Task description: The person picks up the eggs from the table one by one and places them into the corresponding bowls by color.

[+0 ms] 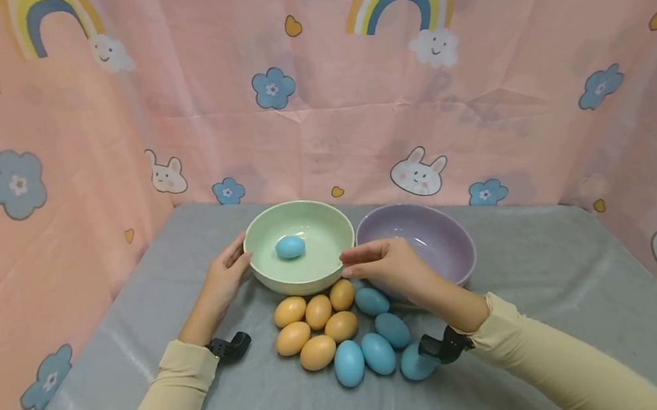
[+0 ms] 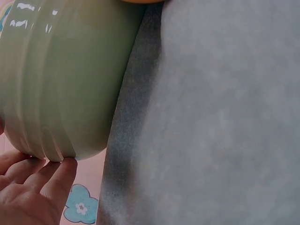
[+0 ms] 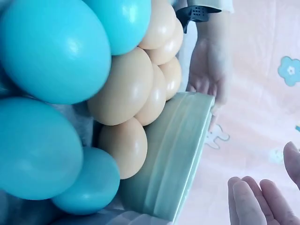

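Observation:
A light green bowl [image 1: 303, 284] stands on the grey cloth with one blue egg [image 1: 290, 247] inside. My left hand [image 1: 224, 276] touches the bowl's left side. In the left wrist view its fingertips [image 2: 68, 164] rest against the outer wall, fairly straight. On the other side, my right hand [image 1: 391, 262] hovers by the green bowl's right rim, thumb and fingers extended and apart, holding nothing. It partly covers a purple bowl [image 1: 449, 239] in the head view. The right wrist view has the fingers [image 3: 246, 201] beyond the green bowl's rim.
Several orange eggs [image 1: 318, 352] lie grouped just in front of the green bowl. Several blue eggs [image 1: 378, 353] lie to their right, one partly behind the right wrist camera [image 1: 445, 345]. A pink patterned curtain [image 1: 321, 132] rises behind and beside the cloth-covered table [image 1: 552, 275].

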A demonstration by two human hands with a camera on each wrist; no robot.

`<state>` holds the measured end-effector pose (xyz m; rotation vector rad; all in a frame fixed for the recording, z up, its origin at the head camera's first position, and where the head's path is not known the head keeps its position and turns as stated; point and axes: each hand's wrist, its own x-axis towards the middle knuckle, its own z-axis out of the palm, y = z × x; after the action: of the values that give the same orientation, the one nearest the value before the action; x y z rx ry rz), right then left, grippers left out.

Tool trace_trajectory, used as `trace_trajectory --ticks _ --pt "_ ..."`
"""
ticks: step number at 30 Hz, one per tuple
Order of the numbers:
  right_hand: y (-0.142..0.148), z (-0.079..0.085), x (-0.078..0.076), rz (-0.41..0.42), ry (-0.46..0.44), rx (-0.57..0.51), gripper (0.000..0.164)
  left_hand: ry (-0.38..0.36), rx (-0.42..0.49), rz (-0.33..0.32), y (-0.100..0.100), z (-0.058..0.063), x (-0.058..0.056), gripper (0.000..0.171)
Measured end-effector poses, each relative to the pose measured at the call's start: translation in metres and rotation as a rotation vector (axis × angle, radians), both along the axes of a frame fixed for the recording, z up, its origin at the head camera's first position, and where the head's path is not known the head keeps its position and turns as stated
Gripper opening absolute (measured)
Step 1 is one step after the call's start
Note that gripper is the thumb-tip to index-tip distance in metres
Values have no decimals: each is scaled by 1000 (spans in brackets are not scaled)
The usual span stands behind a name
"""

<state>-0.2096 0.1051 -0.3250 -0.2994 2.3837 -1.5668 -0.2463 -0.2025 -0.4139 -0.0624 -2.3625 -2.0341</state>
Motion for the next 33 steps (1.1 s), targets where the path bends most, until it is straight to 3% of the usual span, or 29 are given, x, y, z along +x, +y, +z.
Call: trace_trajectory --ticks 12,24,33 --pt "28 -3 33 -11 -26 -69 45 -19 -14 13 1 -3 5 57" --pt "60 -11 56 -112 -12 -120 46 -6 -19 5 1 1 6 57" --pt "80 -17 67 -136 -28 -110 49 2 -25 -10 1 2 4 57"
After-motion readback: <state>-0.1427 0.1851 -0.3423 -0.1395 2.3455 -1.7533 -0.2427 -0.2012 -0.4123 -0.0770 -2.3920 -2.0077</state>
